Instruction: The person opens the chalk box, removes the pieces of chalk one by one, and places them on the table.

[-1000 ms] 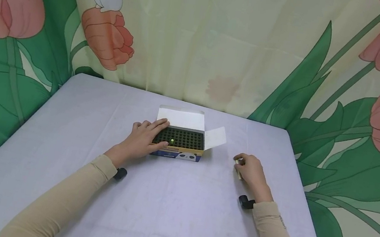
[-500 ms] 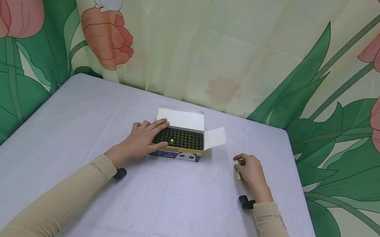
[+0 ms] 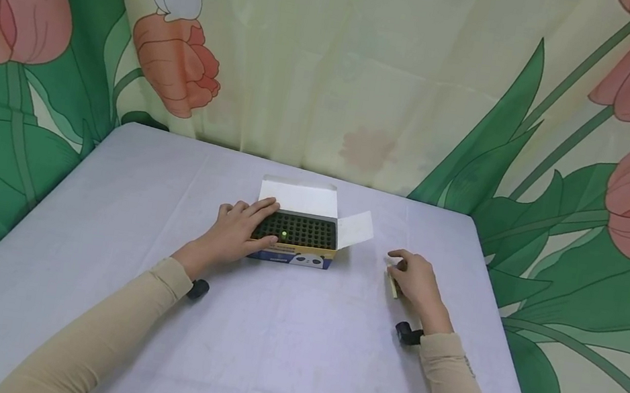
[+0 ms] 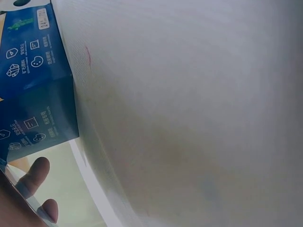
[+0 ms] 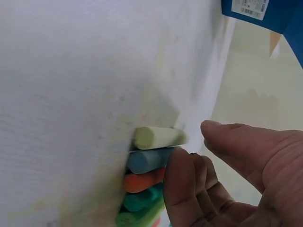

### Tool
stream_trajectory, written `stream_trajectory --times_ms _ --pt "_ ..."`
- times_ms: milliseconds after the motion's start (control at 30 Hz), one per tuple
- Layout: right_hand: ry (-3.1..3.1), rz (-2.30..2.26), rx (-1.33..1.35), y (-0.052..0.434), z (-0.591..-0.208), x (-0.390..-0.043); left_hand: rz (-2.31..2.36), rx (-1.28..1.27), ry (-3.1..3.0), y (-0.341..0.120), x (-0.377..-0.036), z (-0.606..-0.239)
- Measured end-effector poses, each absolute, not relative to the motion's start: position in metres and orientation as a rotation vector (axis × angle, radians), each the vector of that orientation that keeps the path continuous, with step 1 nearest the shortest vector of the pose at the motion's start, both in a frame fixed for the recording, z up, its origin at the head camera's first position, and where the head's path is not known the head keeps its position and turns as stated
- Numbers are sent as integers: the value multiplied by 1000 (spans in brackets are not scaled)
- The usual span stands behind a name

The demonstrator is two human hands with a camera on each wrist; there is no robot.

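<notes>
A blue and yellow chalk box [image 3: 306, 258] with a panda on its front stands open at the middle of the table. Its dark tray [image 3: 312, 230] has rows of round holes, and one green chalk stick [image 3: 284, 235] stands upright near the front left. My left hand [image 3: 233, 230] rests spread over the box's left end, thumb along the front edge. To the right, my right hand [image 3: 415, 281] is at a row of chalk sticks, its thumb apart from the curled forefinger. A pale yellow chalk stick [image 5: 158, 137] tops that row, then blue [image 5: 149, 161], orange [image 5: 143, 180] and green ones.
The box's white lid [image 3: 299, 196] stands up at the back, and a side flap [image 3: 356, 228] sticks out to the right. A white cloth covers the table [image 3: 291, 356]. A printed tulip curtain [image 3: 321, 75] hangs behind it.
My right thumb and forefinger have parted at the chalk row, with more of the pale yellow stick showing now. My left hand stays on the box.
</notes>
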State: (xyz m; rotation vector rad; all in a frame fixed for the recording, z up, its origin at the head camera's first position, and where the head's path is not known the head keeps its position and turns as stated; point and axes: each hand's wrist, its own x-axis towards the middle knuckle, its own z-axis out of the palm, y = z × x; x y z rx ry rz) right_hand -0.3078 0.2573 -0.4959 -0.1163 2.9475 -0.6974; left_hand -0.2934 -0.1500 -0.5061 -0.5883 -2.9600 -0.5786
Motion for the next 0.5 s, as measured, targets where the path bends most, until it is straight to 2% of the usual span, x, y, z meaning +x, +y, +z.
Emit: stream_trajectory --times_ms 500 --pt "3227 -1141 -169 223 -452 -322 -570 -588 -2970 -151 -295 -508"
